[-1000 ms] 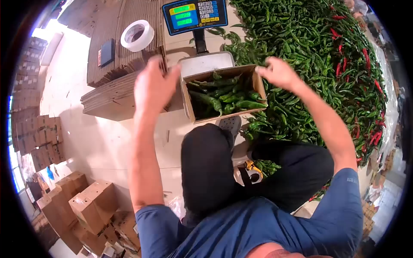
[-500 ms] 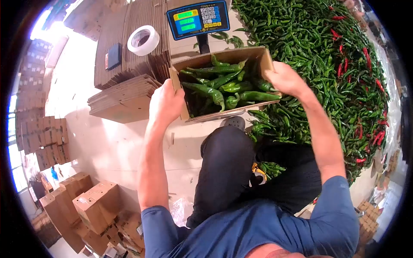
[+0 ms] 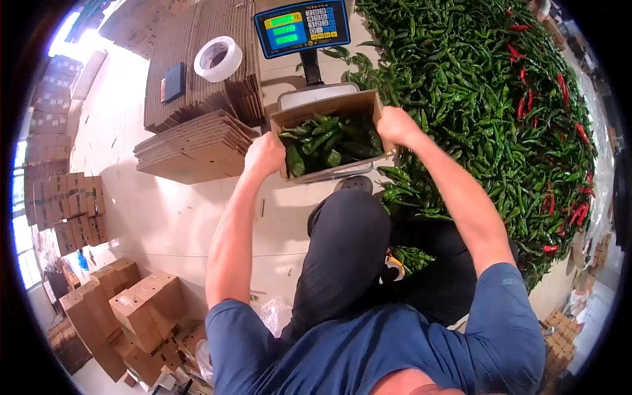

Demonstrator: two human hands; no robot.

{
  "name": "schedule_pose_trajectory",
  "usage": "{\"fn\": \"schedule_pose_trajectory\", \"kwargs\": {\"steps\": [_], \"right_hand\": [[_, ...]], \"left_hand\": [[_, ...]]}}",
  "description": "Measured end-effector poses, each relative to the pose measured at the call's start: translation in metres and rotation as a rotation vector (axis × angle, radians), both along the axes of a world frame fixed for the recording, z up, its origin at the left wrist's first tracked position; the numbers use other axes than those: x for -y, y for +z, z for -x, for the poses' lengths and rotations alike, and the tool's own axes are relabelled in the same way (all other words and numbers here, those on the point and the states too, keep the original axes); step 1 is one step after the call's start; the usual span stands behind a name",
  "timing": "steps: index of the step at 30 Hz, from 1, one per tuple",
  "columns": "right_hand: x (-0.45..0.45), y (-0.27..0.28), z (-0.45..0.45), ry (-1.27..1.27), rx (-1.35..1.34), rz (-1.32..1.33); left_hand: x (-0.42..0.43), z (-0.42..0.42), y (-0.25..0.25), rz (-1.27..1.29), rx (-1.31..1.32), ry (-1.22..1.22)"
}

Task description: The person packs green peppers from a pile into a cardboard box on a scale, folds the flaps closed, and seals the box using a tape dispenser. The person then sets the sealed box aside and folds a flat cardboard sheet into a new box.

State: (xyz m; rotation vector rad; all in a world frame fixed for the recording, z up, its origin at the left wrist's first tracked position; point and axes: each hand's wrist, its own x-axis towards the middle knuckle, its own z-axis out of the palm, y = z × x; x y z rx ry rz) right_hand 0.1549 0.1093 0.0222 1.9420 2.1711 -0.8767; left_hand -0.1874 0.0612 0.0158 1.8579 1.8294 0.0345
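An open cardboard box [image 3: 337,106] with green peppers [image 3: 324,139] inside is over the weighing scale [image 3: 317,95]. My left hand [image 3: 265,155] grips its left end, fingers closed round the wall. At the right end, my right hand [image 3: 397,128] is closed on the opposite wall. The scale's lit display [image 3: 301,29] stands beyond the box. Part of the metal platform shows behind and below the box; whether the box rests on it I cannot tell.
Flattened cardboard [image 3: 194,148] is stacked at the left, with a tape roll [image 3: 218,58] and a small dark object [image 3: 172,83] on top. A large pepper pile [image 3: 474,118] covers the right side. Closed boxes [image 3: 146,309] stand at lower left.
Both hands went from apart from the box to gripping its ends. The box was raised towards me, then moved lower and slightly left, its peppers now deeper inside.
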Motion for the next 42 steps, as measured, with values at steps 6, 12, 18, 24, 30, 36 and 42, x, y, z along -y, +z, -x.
{"fn": "schedule_pose_trajectory", "kwargs": {"steps": [6,12,18,24,30,36,42], "right_hand": [[0.024,-0.019,0.001,-0.180,-0.087,-0.174],[0.018,-0.001,-0.007,-0.124,-0.120,-0.078],[0.011,0.014,-0.015,-0.070,-0.136,-0.057],[0.003,-0.015,-0.012,0.201,-0.023,-0.050],[0.007,-0.024,0.000,-0.077,-0.051,-0.056],[0.020,-0.018,-0.012,-0.131,-0.124,-0.168],[0.023,0.015,-0.005,-0.118,0.010,-0.352]], "left_hand": [[0.018,0.001,-0.011,0.046,-0.002,0.178],[0.005,0.006,-0.024,-0.067,0.132,0.160],[0.005,-0.003,0.028,-0.044,0.155,0.151],[-0.017,0.007,0.004,0.130,0.130,0.112],[-0.009,0.005,-0.022,0.054,0.008,0.059],[0.002,-0.002,-0.008,0.018,0.178,0.205],[-0.017,-0.013,0.023,0.057,-0.076,0.127]]}}
